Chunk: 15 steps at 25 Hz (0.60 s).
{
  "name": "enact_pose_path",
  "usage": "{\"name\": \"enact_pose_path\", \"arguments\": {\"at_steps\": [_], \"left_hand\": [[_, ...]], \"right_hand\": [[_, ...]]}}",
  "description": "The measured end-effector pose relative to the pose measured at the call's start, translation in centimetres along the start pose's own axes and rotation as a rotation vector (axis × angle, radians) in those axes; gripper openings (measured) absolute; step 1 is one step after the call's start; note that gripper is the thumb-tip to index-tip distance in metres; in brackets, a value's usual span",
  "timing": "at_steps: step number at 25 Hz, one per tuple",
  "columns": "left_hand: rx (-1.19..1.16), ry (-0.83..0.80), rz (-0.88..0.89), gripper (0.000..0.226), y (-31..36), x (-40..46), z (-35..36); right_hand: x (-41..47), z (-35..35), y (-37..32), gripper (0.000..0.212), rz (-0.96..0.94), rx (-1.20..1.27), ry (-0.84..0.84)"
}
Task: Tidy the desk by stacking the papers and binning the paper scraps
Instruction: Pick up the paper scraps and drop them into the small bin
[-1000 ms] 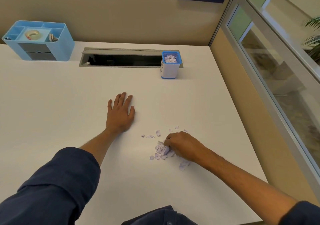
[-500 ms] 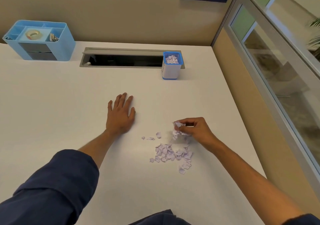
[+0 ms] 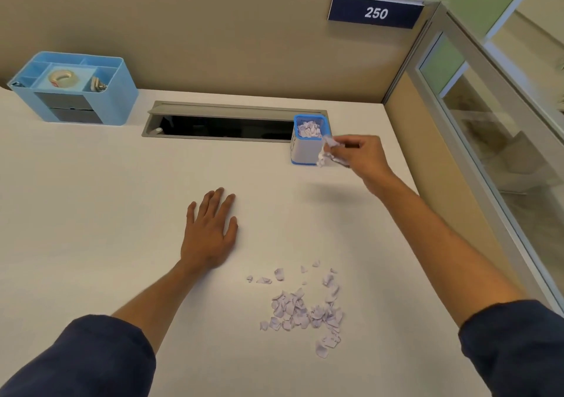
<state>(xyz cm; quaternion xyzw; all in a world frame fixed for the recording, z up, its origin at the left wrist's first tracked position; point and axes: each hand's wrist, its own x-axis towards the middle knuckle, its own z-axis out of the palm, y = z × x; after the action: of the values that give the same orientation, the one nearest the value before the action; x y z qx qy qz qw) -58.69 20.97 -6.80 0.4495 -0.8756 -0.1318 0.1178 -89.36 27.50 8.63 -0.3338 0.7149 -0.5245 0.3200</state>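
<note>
**Scraps Reach the Bin's Edge**

On a white desk (image 3: 91, 213), a person's left hand (image 3: 210, 234) rests flat with fingers straight. The right hand (image 3: 357, 155) hovers just right of the small blue bin (image 3: 306, 149), its grip pinched on a wad of paper scraps (image 3: 328, 149); the bin's mouth lies to the left of the grip. More loose scraps (image 3: 302, 308) remain near the front edge.

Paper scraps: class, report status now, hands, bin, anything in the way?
Left hand flat on white desk. Right hand pinching lilac scraps beside small blue-rimmed bin, not yet over it. Loose scrap pile remains. Path clear.
</note>
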Motion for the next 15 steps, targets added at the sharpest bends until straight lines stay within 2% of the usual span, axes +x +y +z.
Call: {"name": "enact_pose_path", "arguments": {"at_steps": [2,5,7,10,13,15], "left_hand": [[0.002,0.004,-0.002,0.062,0.0,0.0,0.1],[0.004,0.008,-0.008,0.061,0.0,0.0,0.2],[0.005,0.01,-0.012,0.06,-0.1,0.0,0.3],[0.007,0.012,-0.013,0.06,-0.2,0.0,0.3],[0.006,0.01,-0.014,0.06,-0.1,0.1,0.2],[0.008,0.008,-0.016,0.06,0.0,0.0,0.2]], "right_hand": [[3.7,0.6,-1.0,0.023,-0.08,-0.175,0.052],[8.2,1.9,-2.4,0.024,-0.18,-0.495,0.044],[10.2,2.8,-2.7,0.023,-0.209,-0.694,-0.001],[11.8,3.7,-2.6,0.029,-0.141,-0.94,-0.132],[12.0,3.8,-3.7,0.032,-0.128,-1.081,-0.281],[12.3,3.5,-4.8,0.028,-0.148,-1.098,-0.316]]}}
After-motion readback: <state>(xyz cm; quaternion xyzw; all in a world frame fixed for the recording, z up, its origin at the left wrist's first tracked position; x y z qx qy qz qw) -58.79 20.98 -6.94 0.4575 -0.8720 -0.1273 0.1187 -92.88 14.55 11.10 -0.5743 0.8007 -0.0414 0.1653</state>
